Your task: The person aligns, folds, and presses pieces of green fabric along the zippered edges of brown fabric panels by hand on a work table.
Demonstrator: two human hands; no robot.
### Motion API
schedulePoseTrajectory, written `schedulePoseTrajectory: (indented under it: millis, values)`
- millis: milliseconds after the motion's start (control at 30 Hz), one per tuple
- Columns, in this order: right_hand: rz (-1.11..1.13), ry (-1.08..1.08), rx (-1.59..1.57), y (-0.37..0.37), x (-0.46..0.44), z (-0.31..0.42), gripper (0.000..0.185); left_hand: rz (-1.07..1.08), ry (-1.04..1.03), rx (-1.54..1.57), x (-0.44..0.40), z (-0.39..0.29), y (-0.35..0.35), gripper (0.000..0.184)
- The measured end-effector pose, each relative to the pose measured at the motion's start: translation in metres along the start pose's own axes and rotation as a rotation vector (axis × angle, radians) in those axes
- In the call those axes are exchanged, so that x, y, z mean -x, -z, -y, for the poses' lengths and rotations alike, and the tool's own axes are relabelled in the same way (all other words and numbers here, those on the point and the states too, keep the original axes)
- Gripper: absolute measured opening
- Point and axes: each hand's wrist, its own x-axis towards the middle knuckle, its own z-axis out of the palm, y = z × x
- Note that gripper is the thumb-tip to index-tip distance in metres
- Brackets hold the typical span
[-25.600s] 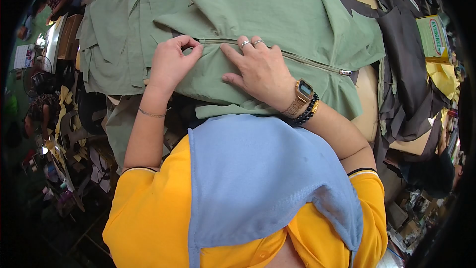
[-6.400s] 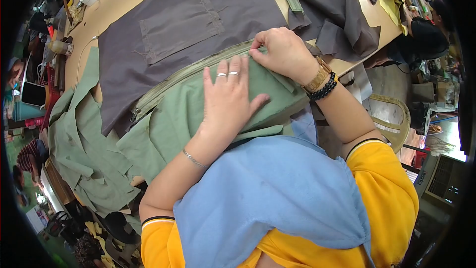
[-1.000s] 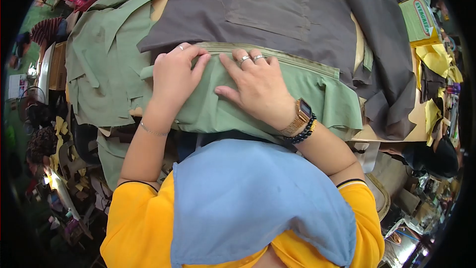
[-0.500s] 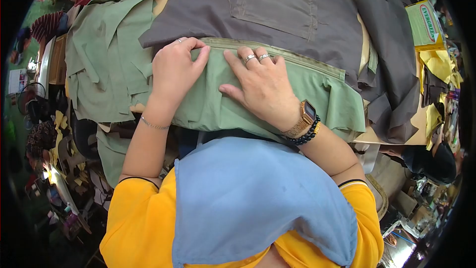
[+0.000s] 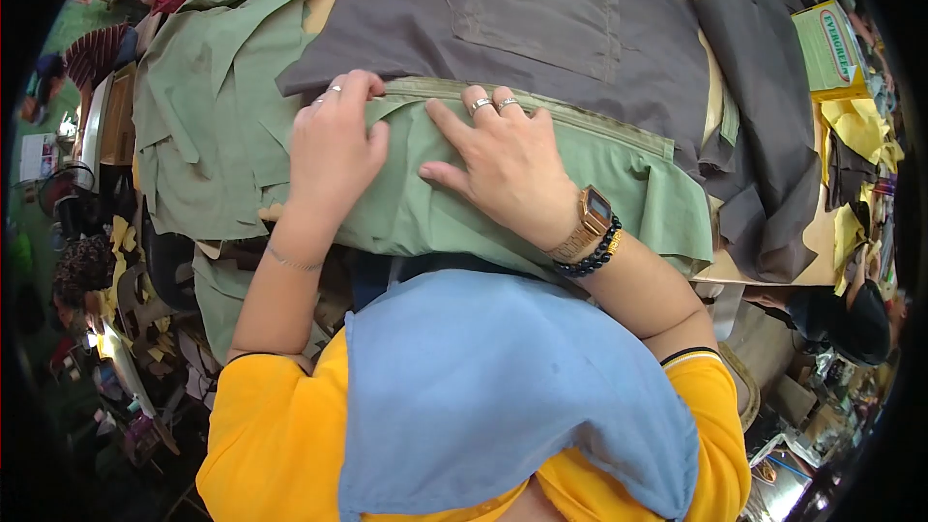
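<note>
A green fabric piece [image 5: 599,184] lies along the table's near edge, against a dark grey fabric panel [image 5: 396,10] with a stitched patch pocket [image 5: 536,19]. Between the two runs a narrow olive strip [image 5: 619,130], perhaps a zipper tape or stitched seam. My left hand [image 5: 336,150] is closed at the strip's left end, fingers curled on the green fabric's edge, which is slightly raised there; the fingertips are partly hidden. Flat on the green fabric rests my right hand [image 5: 512,164], thumb apart and fingertips at the strip, holding nothing.
Loose green cut pieces [image 5: 208,126] lie to the left. On the right are a dark fabric bundle [image 5: 764,126], a green and yellow box [image 5: 828,43] and yellow scraps [image 5: 851,130]. Another person's dark sleeve or clothing [image 5: 836,319] shows at lower right.
My left hand has shifted slightly left and its fingers curl more, with the green edge now raised beside them. My right hand has barely moved.
</note>
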Motion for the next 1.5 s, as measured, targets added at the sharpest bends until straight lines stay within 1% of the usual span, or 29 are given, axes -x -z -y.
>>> schedulePoseTrajectory:
  millis: [67,167,267,300,400,433,467,533,633,733,833,933,1033,1133,1233,1333,1433,1500]
  values:
    - [-0.002,0.000,-0.012,0.000,0.000,-0.001,0.062,0.056,0.045,0.000,0.003,0.009,0.019,0.021]
    - [0.004,-0.008,-0.026,0.001,0.000,-0.002,0.062,0.449,0.233,0.175,-0.003,0.038,0.063,0.025]
    - [0.005,-0.008,-0.035,0.003,0.000,-0.003,0.061,0.886,0.396,0.654,-0.006,0.087,0.088,0.023]
    - [0.004,-0.003,-0.040,0.004,0.000,-0.003,0.061,0.790,0.425,0.883,-0.001,0.088,0.088,0.023]
    - [-0.013,0.003,-0.047,0.004,0.000,-0.004,0.060,0.559,0.513,0.741,-0.014,0.087,0.074,0.022]
    - [-0.008,0.002,-0.050,0.005,0.000,-0.003,0.060,0.459,0.388,0.682,-0.013,0.092,0.050,0.027]
    - [-0.001,-0.001,-0.051,0.006,0.000,-0.003,0.060,0.323,0.264,0.498,-0.010,0.082,0.035,0.025]
    - [0.005,-0.004,-0.053,0.006,0.001,-0.004,0.059,0.171,0.087,0.261,-0.010,0.054,0.023,0.021]
    - [0.018,-0.010,-0.059,0.005,0.000,-0.005,0.059,0.066,-0.105,0.075,-0.012,0.047,0.014,0.019]
    - [0.053,-0.020,-0.065,0.006,0.001,-0.006,0.061,-0.011,-0.254,-0.004,-0.015,0.051,0.013,0.018]
    - [0.052,-0.019,-0.071,0.005,0.002,-0.006,0.061,0.105,-0.166,-0.079,-0.015,0.042,0.022,0.013]
    - [0.042,-0.017,-0.073,0.004,0.003,-0.006,0.061,0.155,0.127,0.235,-0.016,0.031,0.026,0.011]
    - [0.004,-0.003,-0.080,0.002,0.005,-0.006,0.060,0.165,0.156,0.389,-0.025,0.028,0.024,0.017]
    - [-0.012,0.008,-0.072,0.000,0.005,-0.006,0.060,0.135,0.214,0.578,-0.035,0.026,0.009,0.029]
    - [-0.032,0.009,-0.067,-0.002,0.006,-0.007,0.061,0.004,0.174,0.596,-0.034,0.016,-0.003,0.036]
    - [-0.055,0.015,-0.070,-0.004,0.007,-0.008,0.061,0.088,-0.044,0.188,-0.021,0.001,0.013,0.028]
    - [-0.059,0.020,-0.069,-0.004,0.007,-0.008,0.061,0.230,-0.121,0.037,-0.010,0.006,0.018,0.028]
    - [-0.049,0.017,-0.067,-0.004,0.007,-0.008,0.061,0.184,-0.132,-0.008,-0.003,0.012,0.013,0.026]
